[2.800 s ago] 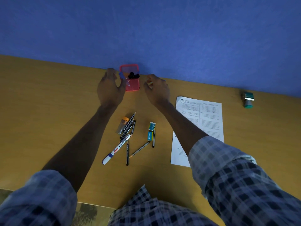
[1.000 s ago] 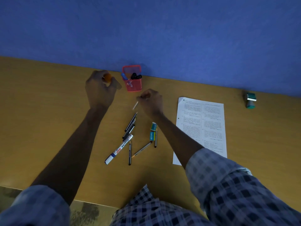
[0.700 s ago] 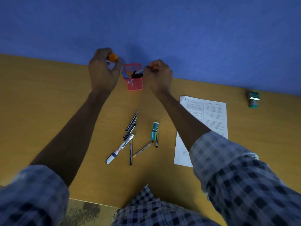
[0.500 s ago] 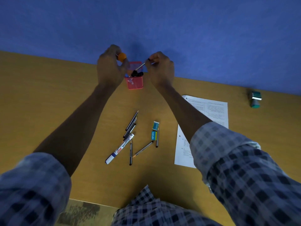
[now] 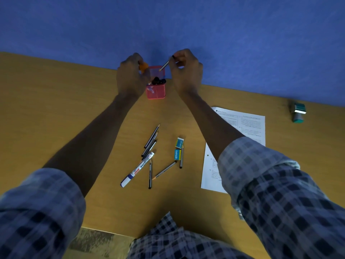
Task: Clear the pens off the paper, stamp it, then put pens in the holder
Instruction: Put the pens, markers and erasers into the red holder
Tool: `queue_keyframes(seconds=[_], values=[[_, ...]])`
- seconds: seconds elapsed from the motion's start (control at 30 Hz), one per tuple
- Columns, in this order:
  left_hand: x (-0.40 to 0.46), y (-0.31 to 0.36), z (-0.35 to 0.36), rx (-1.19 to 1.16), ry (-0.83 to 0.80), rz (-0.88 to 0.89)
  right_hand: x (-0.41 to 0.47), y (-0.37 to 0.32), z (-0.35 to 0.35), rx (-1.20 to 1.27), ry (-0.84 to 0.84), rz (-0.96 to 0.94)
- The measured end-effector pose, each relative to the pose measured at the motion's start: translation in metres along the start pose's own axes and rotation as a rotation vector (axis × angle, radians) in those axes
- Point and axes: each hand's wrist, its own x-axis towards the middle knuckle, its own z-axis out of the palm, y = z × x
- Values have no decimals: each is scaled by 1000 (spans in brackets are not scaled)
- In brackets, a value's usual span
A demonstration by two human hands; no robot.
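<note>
A red mesh pen holder [image 5: 156, 92] stands at the table's far edge with a few dark pens inside. My left hand [image 5: 131, 77] grips an orange-capped item [image 5: 143, 67] just left of the holder's rim. My right hand [image 5: 185, 71] pinches a short pencil [image 5: 164, 65], tip slanting down over the holder's opening. Several pencils [image 5: 150, 141], a whiteboard marker [image 5: 137, 170] and two erasers [image 5: 178, 149] lie on the table between my arms. The printed paper [image 5: 248, 126] lies to the right, partly under my right arm. The green stamp [image 5: 298, 114] stands far right.
The wooden table [image 5: 56, 109] meets a blue wall [image 5: 224, 34] right behind the holder. My checked sleeves fill the lower corners, and the table's near edge shows at the bottom.
Both hands rose from the pile to the holder. My left hand carried the orange-capped item up beside the rim; my right hand brought the short pencil over the opening.
</note>
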Motion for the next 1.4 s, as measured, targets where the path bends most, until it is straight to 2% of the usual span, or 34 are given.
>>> queue_keyframes(seconds=[0.27, 0.37, 0.53, 0.67, 0.73, 0.9, 1.03, 1.4], values=[[-3, -5, 3, 126, -25, -23, -4, 13, 10, -217, -203, 1], [-4, -8, 2, 143, -43, -35, -11, 19, 8, -216, -205, -8], [-22, -9, -4, 70, 63, -15, -30, 31, 3, -239, -209, -13], [-52, -11, -4, -5, 116, -56, -53, 43, 0, -293, -306, -6], [-70, -14, 0, -15, 61, -97, -66, 50, 1, -337, -371, 32], [-106, -27, 20, 71, -227, -200, -99, 61, 5, -373, -554, 161], [-121, -34, 30, 64, -392, -270, -118, 64, 9, -378, -624, 263], [-121, -33, 36, 110, -510, -271, -146, 61, 24, -457, -590, 324]])
